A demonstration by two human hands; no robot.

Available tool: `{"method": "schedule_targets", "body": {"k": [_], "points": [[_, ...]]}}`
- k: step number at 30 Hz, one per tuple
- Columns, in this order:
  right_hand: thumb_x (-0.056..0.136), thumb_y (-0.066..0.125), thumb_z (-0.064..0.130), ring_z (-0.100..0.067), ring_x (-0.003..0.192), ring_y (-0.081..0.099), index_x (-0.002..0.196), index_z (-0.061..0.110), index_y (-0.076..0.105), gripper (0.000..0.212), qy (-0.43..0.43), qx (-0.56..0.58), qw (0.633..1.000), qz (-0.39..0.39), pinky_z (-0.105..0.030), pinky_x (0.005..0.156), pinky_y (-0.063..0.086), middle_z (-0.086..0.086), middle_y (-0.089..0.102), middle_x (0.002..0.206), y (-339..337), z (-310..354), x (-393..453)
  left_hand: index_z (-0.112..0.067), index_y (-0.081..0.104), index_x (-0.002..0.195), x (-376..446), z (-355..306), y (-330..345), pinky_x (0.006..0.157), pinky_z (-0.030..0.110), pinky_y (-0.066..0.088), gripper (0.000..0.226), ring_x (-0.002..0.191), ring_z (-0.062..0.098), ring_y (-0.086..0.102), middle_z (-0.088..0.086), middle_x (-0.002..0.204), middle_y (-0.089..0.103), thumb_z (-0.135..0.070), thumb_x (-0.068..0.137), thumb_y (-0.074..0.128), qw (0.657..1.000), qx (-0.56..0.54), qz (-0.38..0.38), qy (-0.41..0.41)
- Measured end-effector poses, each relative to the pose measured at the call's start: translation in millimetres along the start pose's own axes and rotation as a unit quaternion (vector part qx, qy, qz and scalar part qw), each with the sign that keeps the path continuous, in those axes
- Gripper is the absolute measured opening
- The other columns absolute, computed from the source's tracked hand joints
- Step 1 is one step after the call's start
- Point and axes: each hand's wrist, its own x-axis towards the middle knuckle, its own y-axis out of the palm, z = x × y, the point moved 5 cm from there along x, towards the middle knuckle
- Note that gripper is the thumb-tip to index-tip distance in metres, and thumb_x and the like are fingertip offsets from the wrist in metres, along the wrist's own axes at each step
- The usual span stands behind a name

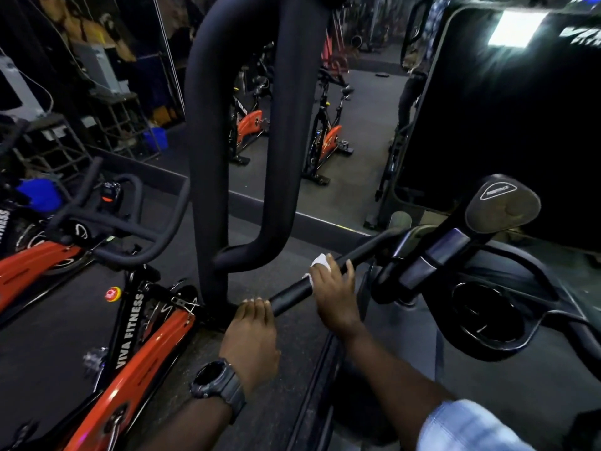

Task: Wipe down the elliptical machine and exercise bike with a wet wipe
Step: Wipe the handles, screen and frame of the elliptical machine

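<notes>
A black handlebar (294, 291) of the elliptical machine (500, 131) runs diagonally across the middle of the view. My right hand (335, 288) wraps a white wet wipe (320, 261) around this bar partway along it. My left hand (252, 333), with a dark watch on its wrist, grips the bar's near end. The elliptical's tall looped arm handle (247, 125) rises just behind. An orange and black exercise bike (136, 346) marked VIVA FITNESS stands to the lower left.
The elliptical's black console and a round cup holder (487, 317) sit to the right. A wall mirror (364, 102) ahead reflects more orange bikes. Shelving with a blue crate (156, 138) stands at the far left. Dark rubber flooring (48, 346) lies below.
</notes>
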Motion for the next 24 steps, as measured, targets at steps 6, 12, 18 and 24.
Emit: {"method": "schedule_targets", "body": {"k": [6, 12, 18, 24], "points": [[0.075, 0.061, 0.014, -0.028, 0.147, 0.027, 0.144, 0.021, 0.038, 0.074, -0.208, 0.024, 0.978, 0.016, -0.059, 0.109, 0.025, 0.001, 0.042, 0.149, -4.2, 43.1, -21.6, 0.009, 0.048, 0.142, 10.2, -0.7, 5.9, 0.116, 0.046, 0.039, 0.11, 0.128, 0.038, 0.052, 0.027, 0.141, 0.055, -0.067, 0.068, 0.075, 1.0, -0.014, 0.02, 0.002], [0.069, 0.064, 0.001, -0.034, 0.148, 0.02, 0.147, 0.015, 0.036, 0.084, 0.033, 0.024, 0.999, 0.035, -0.067, 0.108, 0.025, -0.005, 0.034, 0.155, -3.6, -19.6, -7.2, 0.004, 0.002, 0.159, 29.9, -6.9, 9.4, 0.128, 0.042, 0.007, 0.106, 0.155, 0.036, 0.013, 0.023, 0.167, 0.008, -0.064, 0.095, 0.05, 0.99, -0.134, 0.048, -0.009], [0.085, 0.034, 0.018, -0.034, 0.148, 0.019, 0.146, 0.025, 0.043, 0.062, -0.104, -0.072, 0.992, 0.031, -0.061, 0.114, 0.012, 0.001, 0.039, 0.154, 7.7, -10.5, -12.8, -0.001, -0.005, 0.16, 42.8, -12.3, 16.5, 0.128, 0.04, 0.005, 0.109, 0.157, 0.031, 0.003, 0.018, 0.169, -0.002, -0.064, 0.094, 0.054, 0.98, -0.187, 0.062, -0.002], [0.077, 0.059, 0.009, -0.034, 0.149, 0.015, 0.144, 0.023, 0.044, 0.07, 0.027, -0.02, 0.999, -0.006, -0.06, 0.113, 0.009, -0.001, 0.037, 0.155, 3.0, -25.8, 4.0, -0.003, -0.01, 0.16, 44.9, -18.0, 14.8, 0.128, 0.038, -0.001, 0.112, 0.158, 0.029, -0.004, 0.014, 0.17, -0.008, -0.066, 0.093, 0.055, 0.976, -0.211, 0.06, -0.011]]}}
